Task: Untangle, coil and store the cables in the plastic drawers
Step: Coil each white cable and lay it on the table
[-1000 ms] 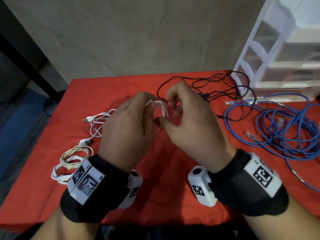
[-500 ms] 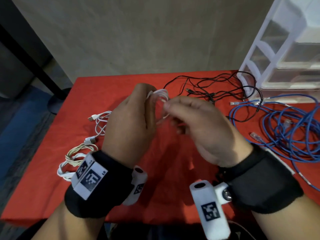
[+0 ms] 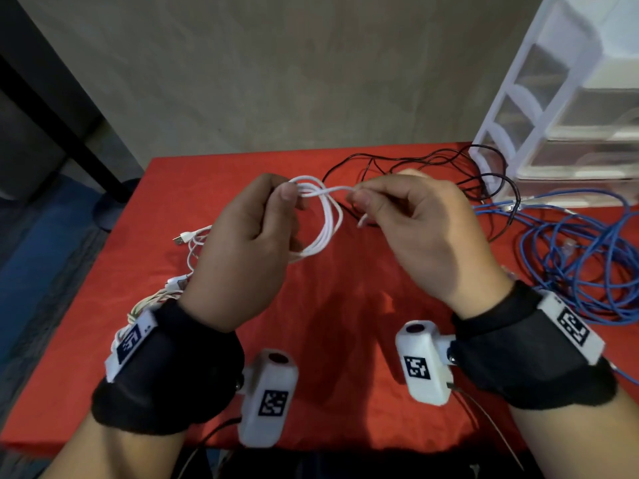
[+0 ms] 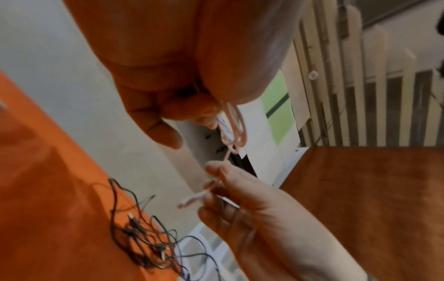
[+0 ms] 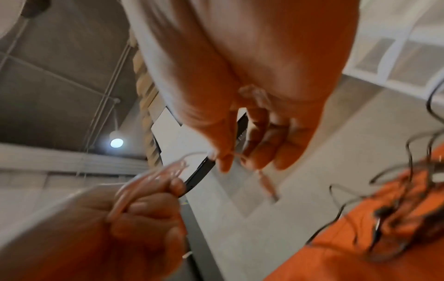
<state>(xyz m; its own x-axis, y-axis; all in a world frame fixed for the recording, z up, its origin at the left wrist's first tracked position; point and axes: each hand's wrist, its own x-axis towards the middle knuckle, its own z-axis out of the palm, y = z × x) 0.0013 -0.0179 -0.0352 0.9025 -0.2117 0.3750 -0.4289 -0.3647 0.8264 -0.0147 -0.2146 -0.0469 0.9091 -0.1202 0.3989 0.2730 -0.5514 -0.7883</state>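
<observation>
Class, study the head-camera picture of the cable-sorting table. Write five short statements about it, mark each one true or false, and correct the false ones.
1. The left hand holds a coiled white cable. True.
2. The right hand rests flat on the red tablecloth. False: it is raised, pinching the white cable's free end.
3. The blue cable lies coiled inside a drawer. False: it sprawls loose on the cloth.
4. A black cable lies tangled beside the plastic drawers. True.
5. The plastic drawers stand at the table's left side. False: they stand at the right.

Drawers [image 3: 567, 108] back right on table [image 3: 332, 340], cable tangle [image 3: 587, 257] in front
</observation>
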